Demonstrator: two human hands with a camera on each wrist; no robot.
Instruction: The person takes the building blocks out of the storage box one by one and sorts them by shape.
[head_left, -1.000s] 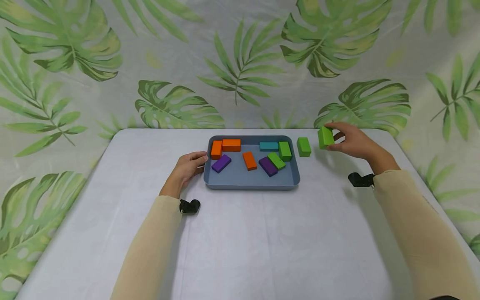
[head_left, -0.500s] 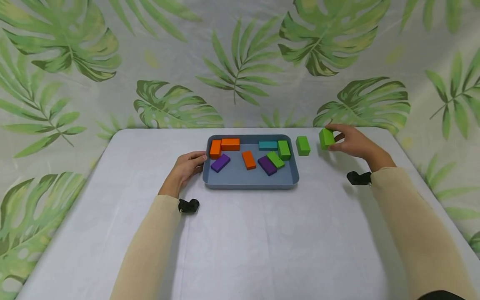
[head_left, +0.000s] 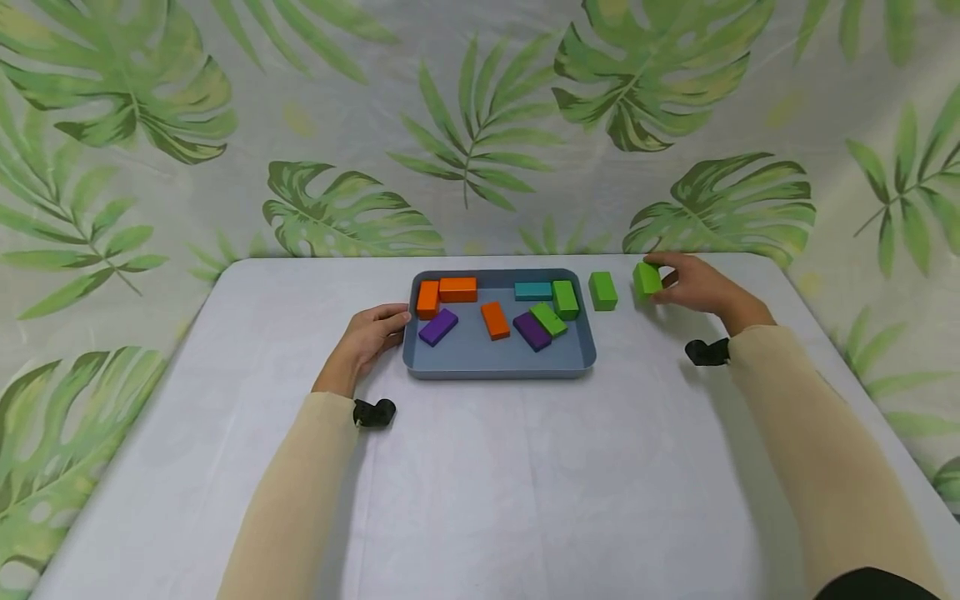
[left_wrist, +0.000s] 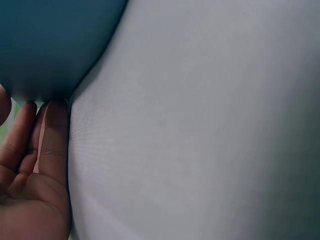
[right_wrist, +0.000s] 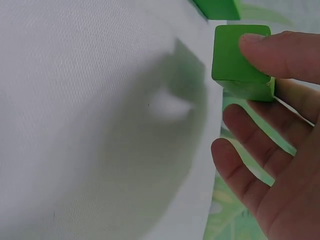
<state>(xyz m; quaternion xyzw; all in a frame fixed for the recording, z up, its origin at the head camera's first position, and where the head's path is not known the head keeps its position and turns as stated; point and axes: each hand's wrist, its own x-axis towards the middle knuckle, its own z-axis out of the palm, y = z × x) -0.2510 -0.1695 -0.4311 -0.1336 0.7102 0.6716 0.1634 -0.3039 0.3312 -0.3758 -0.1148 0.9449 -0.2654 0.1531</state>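
Note:
In the head view my right hand (head_left: 697, 286) pinches a bright green block (head_left: 647, 282) between thumb and fingers, beyond the tray's right side. The right wrist view shows the thumb across one face of this green block (right_wrist: 240, 55), the lower fingers spread apart from it. A second green block (head_left: 603, 291) stands on the table between the held one and the tray. My left hand (head_left: 371, 337) rests at the left end of the grey-blue tray (head_left: 495, 362). In the left wrist view its straight fingers (left_wrist: 52, 145) touch the tray's outer wall (left_wrist: 55, 50).
Inside the tray lie orange blocks (head_left: 458, 289), purple blocks (head_left: 438, 327), a teal block (head_left: 533, 291) and green blocks (head_left: 565, 300). A white cloth covers the table (head_left: 480, 483). Behind its far edge hangs a leaf-patterned curtain (head_left: 480, 125).
The view has shifted slightly. My right hand, with the green block, has lowered a little and come slightly closer to the standing block. The left hand stays at the tray.

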